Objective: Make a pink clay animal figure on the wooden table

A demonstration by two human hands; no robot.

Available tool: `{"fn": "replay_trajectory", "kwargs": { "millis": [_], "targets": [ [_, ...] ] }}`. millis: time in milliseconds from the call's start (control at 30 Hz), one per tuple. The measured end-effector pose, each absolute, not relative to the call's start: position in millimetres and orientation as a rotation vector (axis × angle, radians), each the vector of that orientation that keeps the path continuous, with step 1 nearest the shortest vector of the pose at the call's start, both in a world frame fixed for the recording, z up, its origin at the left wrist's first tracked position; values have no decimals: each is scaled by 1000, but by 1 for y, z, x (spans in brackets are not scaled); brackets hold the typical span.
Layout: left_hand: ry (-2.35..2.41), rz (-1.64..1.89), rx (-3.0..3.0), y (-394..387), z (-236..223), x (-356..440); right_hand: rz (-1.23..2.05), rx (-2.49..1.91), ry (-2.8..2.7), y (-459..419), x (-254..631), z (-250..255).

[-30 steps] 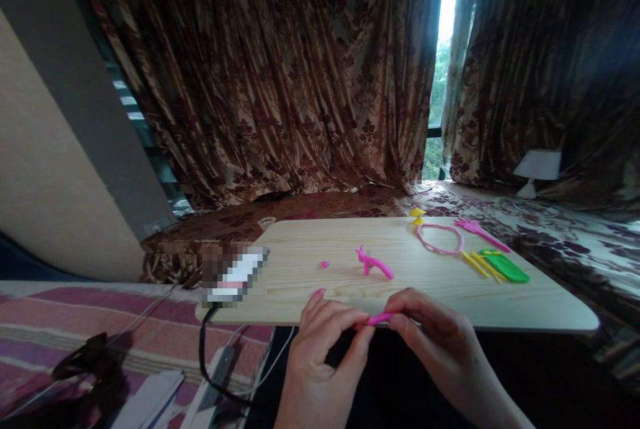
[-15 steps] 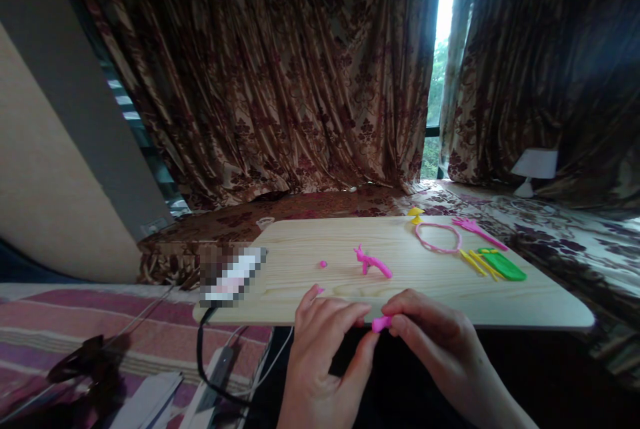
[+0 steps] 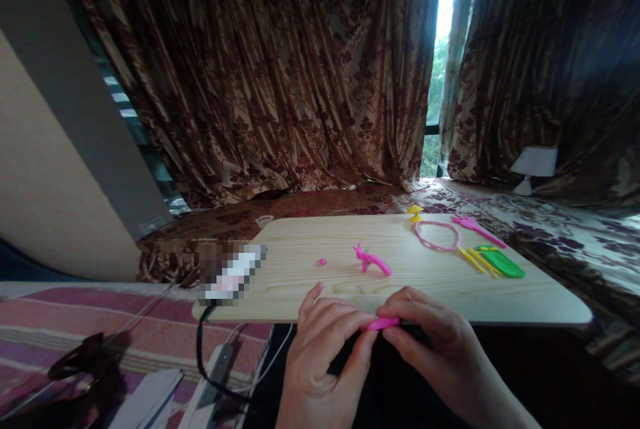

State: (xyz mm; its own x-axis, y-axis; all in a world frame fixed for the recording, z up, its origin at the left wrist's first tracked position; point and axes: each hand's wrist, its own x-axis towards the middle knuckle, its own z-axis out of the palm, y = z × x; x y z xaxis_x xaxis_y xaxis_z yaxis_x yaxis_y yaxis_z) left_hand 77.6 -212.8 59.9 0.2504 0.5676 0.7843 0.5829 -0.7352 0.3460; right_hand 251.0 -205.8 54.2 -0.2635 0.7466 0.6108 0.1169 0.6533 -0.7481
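Just off the table's near edge, a small piece of pink modelling clay (image 3: 383, 323) is pinched between both hands. My left hand (image 3: 330, 349) has its thumb and index finger closed on the left end, its little finger sticking up. From the right, the thumb and fingertips of my right hand (image 3: 433, 335) grip the same piece. Beyond them on the table lies a branched pink clay figure (image 3: 373, 261), with a little pink ball (image 3: 323, 261) to its left.
The wooden table (image 3: 300, 235) carries, at right, a yellow mushroom-like piece (image 3: 415, 213), a pink ring (image 3: 420, 242), a pink hand-shaped stick (image 3: 480, 231), yellow strips (image 3: 471, 260) and a flat green piece (image 3: 505, 263). A pixelated device (image 3: 235, 275) with a black cable lies left.
The pink clay between my fingers now looks flatter and more pointed, and my right fingertips have shifted along it. The pieces on the table stay put.
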Motion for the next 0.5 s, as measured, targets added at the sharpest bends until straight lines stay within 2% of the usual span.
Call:
{"fn": "replay_trajectory", "kwargs": {
  "millis": [500],
  "targets": [
    [-1183,-1610,-2452,-211,57,77,633,-764,-1756,-203,254,51]
  ]
}}
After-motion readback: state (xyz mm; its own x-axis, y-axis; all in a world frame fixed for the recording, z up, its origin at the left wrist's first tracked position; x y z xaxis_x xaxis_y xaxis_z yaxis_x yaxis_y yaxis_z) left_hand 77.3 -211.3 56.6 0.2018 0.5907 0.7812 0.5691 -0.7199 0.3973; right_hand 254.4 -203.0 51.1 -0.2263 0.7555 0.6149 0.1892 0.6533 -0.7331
